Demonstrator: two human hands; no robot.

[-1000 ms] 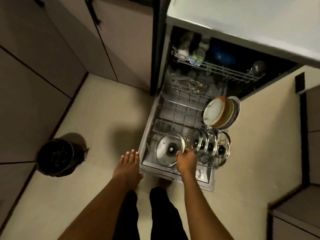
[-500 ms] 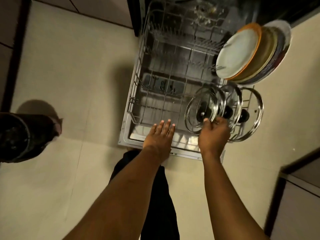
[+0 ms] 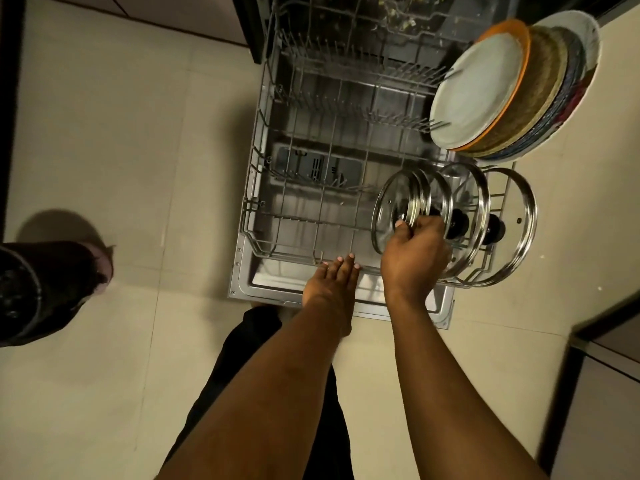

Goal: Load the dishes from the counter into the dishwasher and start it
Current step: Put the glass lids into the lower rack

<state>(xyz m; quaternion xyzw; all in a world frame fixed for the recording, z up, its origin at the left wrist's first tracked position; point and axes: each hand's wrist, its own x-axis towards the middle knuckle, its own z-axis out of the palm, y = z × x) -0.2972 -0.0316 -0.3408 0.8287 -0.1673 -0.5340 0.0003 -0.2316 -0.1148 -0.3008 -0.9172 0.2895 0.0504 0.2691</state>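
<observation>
A pale tiled floor (image 3: pixel 121 133) fills most of the view, and on it the dishwasher door (image 3: pixel 242 282) lies folded down flat with the lower rack (image 3: pixel 254 202) drawn out over it. The left and middle parts of this wire rack hold only rows of bare prongs. A dark round bin (image 3: pixel 34 289) stands on the floor well to the left, apart from the machine. At the rack's far right a stack of plates (image 3: pixel 478 91) stands on edge and leans back; the front one has a whitish face and an orange rim, behind it sit a brownish one, some bluish ones and a white one last. Just in front of the plates, in the near right corner of the rack, a row of glass lids (image 3: pixel 516 220) with steel rims and black knobs stands on edge, the outermost reaching past the rack's right side. The right hand (image 3: pixel 412 258) has its fingers curled round the front lid (image 3: pixel 388 202) of that row, thumb on the near face close to the centre, so it grips this lid as it stands among the prongs. The left hand (image 3: pixel 332 282) is flat, fingers straight and together, holding nothing; its fingertips reach the rack's front rail, though whether they touch it I cannot tell.
</observation>
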